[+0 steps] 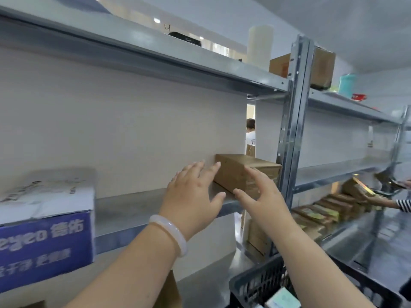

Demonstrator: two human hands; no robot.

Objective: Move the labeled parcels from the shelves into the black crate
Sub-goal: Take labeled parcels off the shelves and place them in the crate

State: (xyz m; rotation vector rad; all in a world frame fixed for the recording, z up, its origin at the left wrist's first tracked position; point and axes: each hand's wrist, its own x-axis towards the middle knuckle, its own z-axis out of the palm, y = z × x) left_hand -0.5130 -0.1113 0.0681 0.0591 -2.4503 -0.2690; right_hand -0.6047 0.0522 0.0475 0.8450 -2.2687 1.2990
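A brown cardboard parcel lies on the middle metal shelf, close to the upright post. My left hand, with a pale bangle on the wrist, reaches with spread fingers to the parcel's left end. My right hand is stretched out in front of the parcel's near right side, fingers straight. Neither hand grips it. The black crate sits low at the bottom right, under my right forearm, with a white and green item inside.
A white and blue box stands at the left of the same shelf. Boxes and a pale roll are on the top shelf. A row of brown parcels fills the right-hand rack, where another person's hand reaches in.
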